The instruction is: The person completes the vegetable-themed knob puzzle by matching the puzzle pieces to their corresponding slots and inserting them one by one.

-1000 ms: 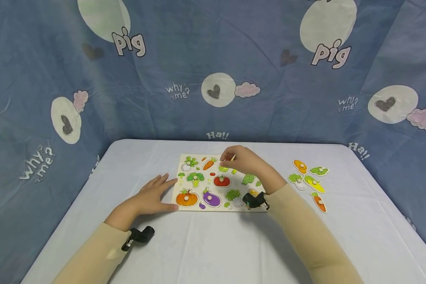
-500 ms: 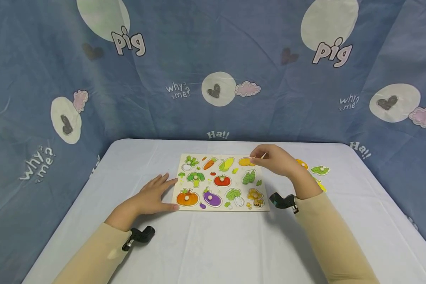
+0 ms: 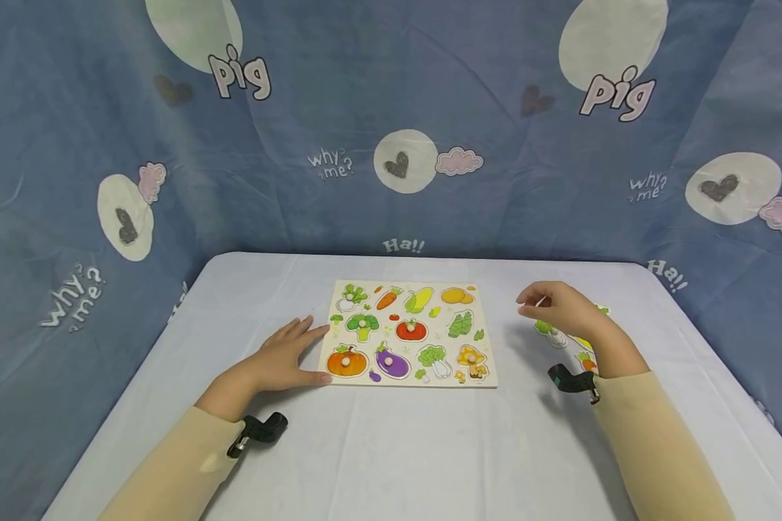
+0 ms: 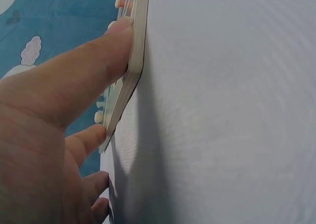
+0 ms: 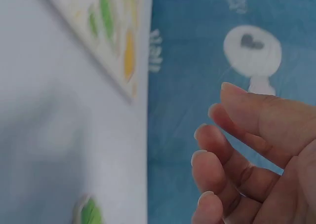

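A vegetable peg-puzzle board [image 3: 438, 334] lies on the white table. Its pumpkin [image 3: 347, 362], eggplant [image 3: 391, 363], tomato [image 3: 411, 330] and broccoli [image 3: 363, 325] pieces carry small knobs. My left hand [image 3: 276, 362] is spread at the board's left side; in the left wrist view its thumb [image 4: 101, 54] presses the corner while a finger touches the edge. To the right of the board, my right hand [image 3: 563, 311] hovers with loosely bent fingers and nothing between them. Below it lie loose pieces, a leafy white-stemmed one [image 3: 551, 333] and a carrot [image 3: 585, 361], partly hidden by hand and wrist.
A blue printed cloth [image 3: 313, 202] hangs behind the table [image 3: 391, 449]. Each sleeve cuff bears a black wrist camera, the left one [image 3: 263, 428] and the right one [image 3: 570, 378], close above the tabletop.
My right hand has moved rightward from above the board's upper middle, past its right edge, to the loose pieces. The left hand stays at the board's left edge.
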Demonstrator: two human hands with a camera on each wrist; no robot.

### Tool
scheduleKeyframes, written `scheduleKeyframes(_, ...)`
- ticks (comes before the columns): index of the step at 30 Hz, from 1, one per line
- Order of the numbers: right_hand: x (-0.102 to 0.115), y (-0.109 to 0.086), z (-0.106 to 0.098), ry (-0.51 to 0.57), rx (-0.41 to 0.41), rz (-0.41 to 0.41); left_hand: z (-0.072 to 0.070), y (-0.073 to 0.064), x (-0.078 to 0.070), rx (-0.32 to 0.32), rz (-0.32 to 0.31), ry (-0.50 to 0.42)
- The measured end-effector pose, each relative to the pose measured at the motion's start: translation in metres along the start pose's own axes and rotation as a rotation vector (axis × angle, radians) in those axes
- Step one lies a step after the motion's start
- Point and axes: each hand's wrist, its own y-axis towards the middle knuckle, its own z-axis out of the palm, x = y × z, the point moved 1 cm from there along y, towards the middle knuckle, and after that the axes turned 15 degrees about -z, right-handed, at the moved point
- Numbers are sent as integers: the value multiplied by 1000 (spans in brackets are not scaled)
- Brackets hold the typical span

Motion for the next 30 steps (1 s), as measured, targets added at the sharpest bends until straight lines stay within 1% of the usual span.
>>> scheduleKeyframes(6, -23, -12, -1, 4, 17, 62, -1, -3, -3, 1, -6, 4)
scheduleKeyframes(12, -39, -18, -3, -22, 29, 83, -3, -4, -5, -3, -1, 0)
scheduleKeyframes(16, -48, -20, -4, 8, 46, 108, -2, -3, -4, 2, -6, -2)
scheduleKeyframes(20, -56, -23, -5, 45, 53, 124, -2, -1, -2, 3, -11, -2)
scheduleKeyframes(23, -60, -24, -4, 62, 59, 154, -2, -1, -2, -1, -11, -2)
scheduleKeyframes(27, -62, -26, -1, 69, 81, 183, -2, -1, -2, 2, -13, -5)
scheduleKeyframes(30, -62, -27, 1, 58, 96, 176, -2, -2, -2, 3, -15, -6)
